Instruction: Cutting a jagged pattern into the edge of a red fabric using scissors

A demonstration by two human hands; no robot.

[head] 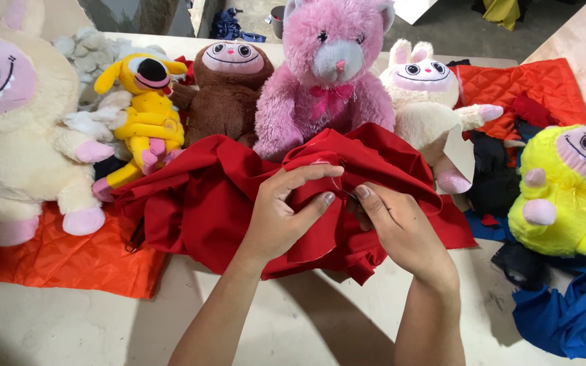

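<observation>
A crumpled red cloth lies across the pale table in front of a row of plush toys. My left hand pinches a fold of the red cloth near its middle, thumb and fingers closed on the fabric. My right hand grips the same fold just to the right, fingertips almost touching the left thumb. A thin dark thing shows between the two hands; I cannot tell what it is. Behind the cloth sits a pink teddy bear.
Plush toys line the back: a cream one, a yellow dog, a brown one, a white bunny, a yellow one at right. Orange quilted fabric lies left and back right; blue cloth at the right edge.
</observation>
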